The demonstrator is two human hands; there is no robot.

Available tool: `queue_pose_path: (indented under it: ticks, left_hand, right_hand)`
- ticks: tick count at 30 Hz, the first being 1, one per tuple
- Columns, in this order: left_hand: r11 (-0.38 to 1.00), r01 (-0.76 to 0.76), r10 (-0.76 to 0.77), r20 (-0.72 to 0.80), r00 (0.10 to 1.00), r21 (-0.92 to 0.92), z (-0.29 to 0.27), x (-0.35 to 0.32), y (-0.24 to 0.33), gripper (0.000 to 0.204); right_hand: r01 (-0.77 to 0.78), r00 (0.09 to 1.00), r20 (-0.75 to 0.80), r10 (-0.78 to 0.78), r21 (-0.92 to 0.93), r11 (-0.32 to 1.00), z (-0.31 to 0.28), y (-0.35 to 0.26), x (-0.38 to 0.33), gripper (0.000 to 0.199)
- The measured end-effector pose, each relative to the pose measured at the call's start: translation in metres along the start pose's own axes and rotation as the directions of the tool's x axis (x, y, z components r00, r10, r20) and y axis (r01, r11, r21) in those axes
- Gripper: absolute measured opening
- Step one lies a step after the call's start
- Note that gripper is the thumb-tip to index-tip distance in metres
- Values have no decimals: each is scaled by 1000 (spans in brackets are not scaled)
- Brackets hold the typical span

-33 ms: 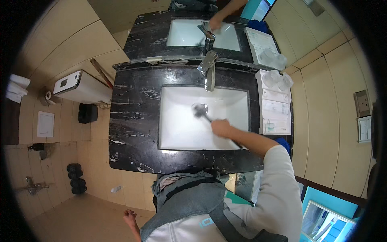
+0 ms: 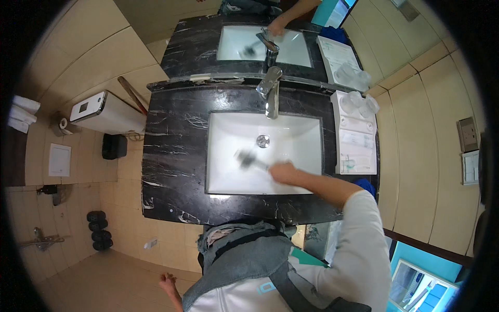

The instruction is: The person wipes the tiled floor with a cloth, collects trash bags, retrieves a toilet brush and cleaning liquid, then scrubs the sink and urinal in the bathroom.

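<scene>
My right hand [image 2: 284,173] is closed round the handle of a brush [image 2: 246,158] over the white sink [image 2: 215,177]. The brush's grey head is smeared by motion and lies over the left part of the basin, left of and nearer than the metal drain [image 2: 263,141]. Whether its bristles touch the basin cannot be made out. Down at the lower left, beside my body and away from the counter, hangs my left hand [image 2: 168,283], its fingers loosely bent and apart, with nothing seen in it.
A chrome faucet [image 2: 271,93] rises behind the basin, set in a black marbled counter [image 2: 174,156]. On the right stands a white tray [image 2: 340,117] with packets and clear cups [image 2: 358,101]. A mirror behind repeats the sink. A white bin [image 2: 109,114] is left of the counter.
The brush head has swept left and nearer to me, off the drain, which now shows fully. My right hand has moved slightly left and nearer. My left hand stays almost still.
</scene>
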State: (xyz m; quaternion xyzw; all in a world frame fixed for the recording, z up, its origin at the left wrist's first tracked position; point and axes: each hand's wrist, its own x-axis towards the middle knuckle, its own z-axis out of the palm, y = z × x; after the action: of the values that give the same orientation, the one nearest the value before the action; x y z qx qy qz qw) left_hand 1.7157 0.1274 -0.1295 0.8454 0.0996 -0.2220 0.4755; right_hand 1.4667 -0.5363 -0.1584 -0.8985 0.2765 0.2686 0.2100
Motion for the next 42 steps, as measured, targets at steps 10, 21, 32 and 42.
queue_pose_path:
  ticks: [10,21,32,42]
  left_hand:
    - [984,-170,168,40,985,51,1,40,26,17]
    - [953,-122,124,12,992,278,44,49,65,17]
    - [951,-53,43,36,998,304,14,17,13,14]
    - [918,-80,71,37,997,389,14,42,15,16]
  right_hand:
    - [4,995,102,-12,77,997,-31,-19,12,35]
    - [177,974,119,-192,129,976,-25,-30,-36,21]
    - [-96,964,230,130,-151,984,-44,31,-54,20]
    - [-270,908,266,325,-223,937,-62,62,-80,26]
